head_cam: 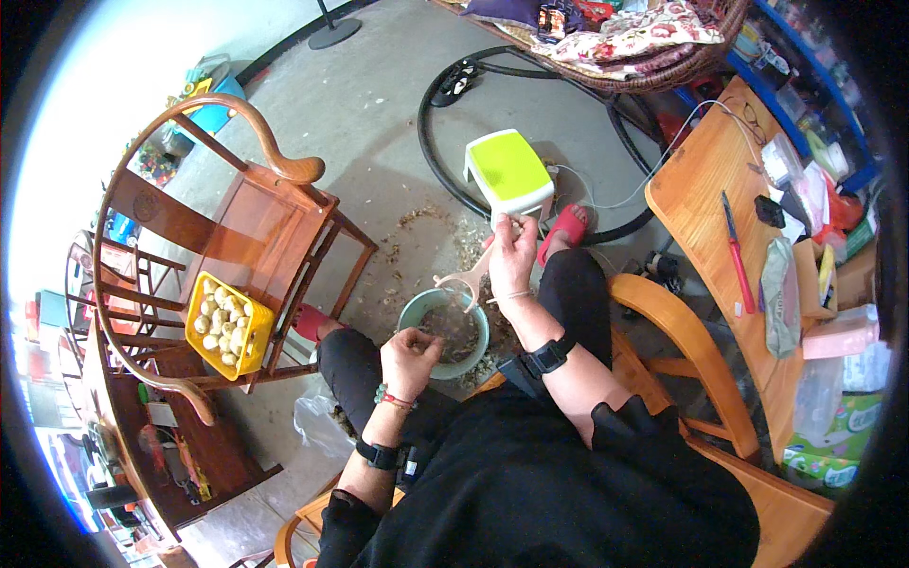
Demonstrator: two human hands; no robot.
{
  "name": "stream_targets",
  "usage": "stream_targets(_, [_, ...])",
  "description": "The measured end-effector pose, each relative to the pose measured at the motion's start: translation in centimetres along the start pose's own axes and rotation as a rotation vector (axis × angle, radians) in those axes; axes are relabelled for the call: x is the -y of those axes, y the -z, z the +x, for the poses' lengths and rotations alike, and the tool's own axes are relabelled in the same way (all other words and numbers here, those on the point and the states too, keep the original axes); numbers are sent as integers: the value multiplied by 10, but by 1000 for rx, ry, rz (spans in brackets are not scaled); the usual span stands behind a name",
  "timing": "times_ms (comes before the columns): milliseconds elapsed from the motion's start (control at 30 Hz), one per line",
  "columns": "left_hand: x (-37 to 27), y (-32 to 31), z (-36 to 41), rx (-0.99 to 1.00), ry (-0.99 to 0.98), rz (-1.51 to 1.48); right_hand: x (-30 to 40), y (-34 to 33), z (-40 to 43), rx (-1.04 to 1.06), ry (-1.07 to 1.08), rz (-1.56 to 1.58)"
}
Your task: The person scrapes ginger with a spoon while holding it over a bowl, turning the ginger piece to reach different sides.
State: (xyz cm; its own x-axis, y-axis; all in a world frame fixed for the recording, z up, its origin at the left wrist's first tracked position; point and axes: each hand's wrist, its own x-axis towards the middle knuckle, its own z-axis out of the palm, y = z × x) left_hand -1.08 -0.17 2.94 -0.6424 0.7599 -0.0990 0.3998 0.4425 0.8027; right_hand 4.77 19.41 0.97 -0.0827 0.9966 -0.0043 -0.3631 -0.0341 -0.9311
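My right hand [513, 263] grips the handle of a pale, Y-shaped peeler [463, 279], whose forked head points down and left over a light green plastic basin [485, 343]. A small whitish bit shows at the fingertips of that hand. Over the basin's near left rim is my left hand [410, 358], its fingers curled in. Whether it holds anything is hidden. Dark scraps and peelings [454, 330] lie inside the basin. To the left, a yellow plastic basket [264, 334] full of pale, round, potato-like vegetables [221, 319] sits on a wooden armchair [263, 202].
A white stool with a green top [505, 165] stands ahead, inside the black ring base [425, 131] of a hanging wicker chair. Peel scraps litter the floor [419, 213]. On the wooden table [699, 192] at right lies a red-handled knife [740, 266]. A cable crosses to the stool.
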Motion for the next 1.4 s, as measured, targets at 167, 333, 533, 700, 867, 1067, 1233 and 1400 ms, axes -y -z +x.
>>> stream_targets(167, [-14,-4,0,61,129,-537,-16,6,-6,-11,-308,25])
stream_targets(333, [-15,0,3,179,230,-921,-24,4,-25,29,-588,-28])
stream_targets(533, [-5,-3,4,176,115,-739,-32,4,-32,74,-677,-22])
stream_targets(700, [5,-10,3,-15,-218,-182,-35,6,-25,16,-770,118])
stream_targets(867, [13,-7,1,111,67,-97,-23,7,-22,59,-541,-66])
stream_targets(1067, [-11,-6,2,-7,15,-370,-30,5,-19,39,-182,-46])
stream_targets(1233, [-8,-7,6,-9,47,-231,-18,-3,-27,103,-142,-71])
stream_targets(1400, [-9,-10,4,12,-100,-179,-29,2,-22,59,-148,2])
